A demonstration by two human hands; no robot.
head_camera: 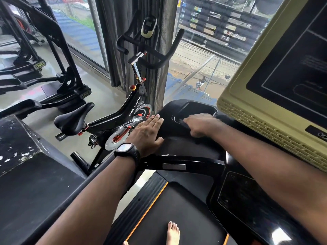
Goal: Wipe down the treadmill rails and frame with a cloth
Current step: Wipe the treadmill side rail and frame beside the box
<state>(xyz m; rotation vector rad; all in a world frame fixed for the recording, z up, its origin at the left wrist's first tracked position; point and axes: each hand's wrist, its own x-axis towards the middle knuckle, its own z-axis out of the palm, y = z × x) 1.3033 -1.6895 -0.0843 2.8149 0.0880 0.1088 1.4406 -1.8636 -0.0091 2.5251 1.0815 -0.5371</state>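
Observation:
I stand on a black treadmill whose belt [177, 206] has orange-edged side rails [141, 200]. My left hand [147, 133], with a black watch on its wrist, lies flat with straight fingers on the left wing of the black console tray [177, 142]. My right hand [200, 124] is motion-blurred and presses on the tray's recessed cup area, fingers stretched to the left. A dark blurred shape [223, 117] just behind that hand may be a cloth; I cannot tell. The black handrail [177, 163] with a silver sensor pad runs below both hands.
The olive-framed console screen [247, 112] rises at the right. A black and red spin bike [127, 110] stands close on the left, before a pillar and windows. A scuffed black box [26, 174] sits at lower left. My bare foot [173, 234] rests on the belt.

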